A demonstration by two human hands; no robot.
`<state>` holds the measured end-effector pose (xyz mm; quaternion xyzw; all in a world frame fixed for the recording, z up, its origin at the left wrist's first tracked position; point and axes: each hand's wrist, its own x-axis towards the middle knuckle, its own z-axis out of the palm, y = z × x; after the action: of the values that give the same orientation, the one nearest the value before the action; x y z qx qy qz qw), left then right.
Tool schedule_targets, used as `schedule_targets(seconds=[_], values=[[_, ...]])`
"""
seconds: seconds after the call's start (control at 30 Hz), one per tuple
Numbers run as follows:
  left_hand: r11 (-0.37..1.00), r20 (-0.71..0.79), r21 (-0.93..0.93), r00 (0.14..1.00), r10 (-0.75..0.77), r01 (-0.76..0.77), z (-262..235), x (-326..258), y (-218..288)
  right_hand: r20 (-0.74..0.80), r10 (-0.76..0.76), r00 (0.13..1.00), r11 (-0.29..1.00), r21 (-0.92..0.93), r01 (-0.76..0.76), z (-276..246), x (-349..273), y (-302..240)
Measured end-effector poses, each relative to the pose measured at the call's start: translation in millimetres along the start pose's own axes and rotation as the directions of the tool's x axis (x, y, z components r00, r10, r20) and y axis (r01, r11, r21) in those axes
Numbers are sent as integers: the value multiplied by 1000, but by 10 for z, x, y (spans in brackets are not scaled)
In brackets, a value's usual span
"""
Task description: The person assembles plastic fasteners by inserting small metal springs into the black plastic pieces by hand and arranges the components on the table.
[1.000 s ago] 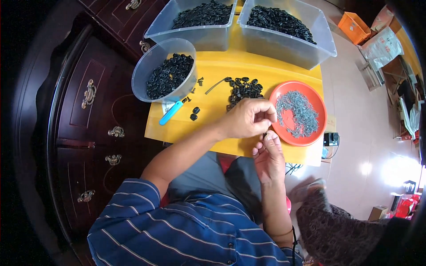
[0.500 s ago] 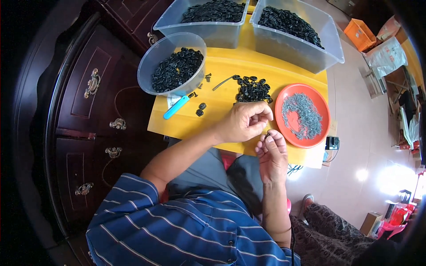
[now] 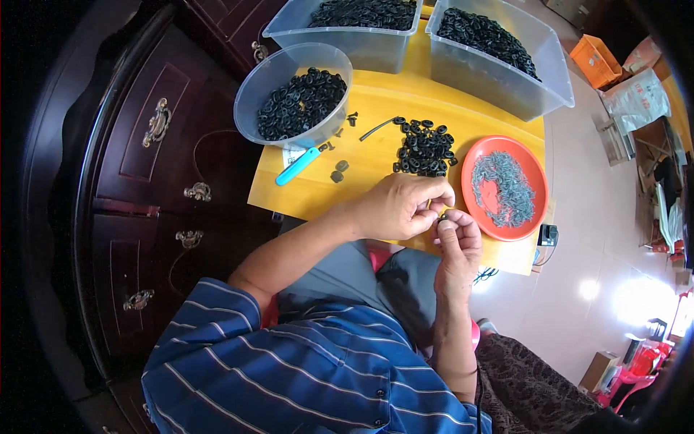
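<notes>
Above the near edge of the yellow table, my two hands meet at the fingertips. My right hand pinches a small black oval plastic piece between thumb and fingers, and the fingers cover most of it. Thumb and index finger of my left hand are pressed together right beside that piece; whatever lies between them is too small to make out. Just beyond my left hand is a pile of black oval pieces. A red plate of small silvery metal pieces stands to the right of my hands.
At the back left stands a round clear tub of black pieces; behind are two rectangular clear bins full of them. A blue-handled tool, loose black pieces and a thin dark rod lie on the table.
My left thumb and index finger have come together and moved onto the black piece in my right hand. The whole view has shifted slightly.
</notes>
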<state>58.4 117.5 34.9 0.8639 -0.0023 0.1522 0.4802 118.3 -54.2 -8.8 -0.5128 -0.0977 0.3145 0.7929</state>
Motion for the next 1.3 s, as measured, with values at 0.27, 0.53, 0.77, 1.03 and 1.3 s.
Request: schedule_targets(seconds=[0.27,0.53,0.77,1.03,1.3], values=[[1000,-64,2,998,-1,1,80,-52,-75,-10,-10,1000,999,-35,10,58,12,26],[974,-158,-215,982,-106,70,59,-51,-177,-69,37,997,998,-44,-40,63,64,30],[969,-145,-235,983,-115,79,75,-47,-234,-78,-9,997,998,-64,4,86,80,130],[970,-158,-230,981,-114,75,72,-52,-263,-113,-39,993,997,-69,31,111,93,169],[973,-137,-217,985,-106,75,79,-57,-249,-101,-37,994,997,-76,29,102,93,173]])
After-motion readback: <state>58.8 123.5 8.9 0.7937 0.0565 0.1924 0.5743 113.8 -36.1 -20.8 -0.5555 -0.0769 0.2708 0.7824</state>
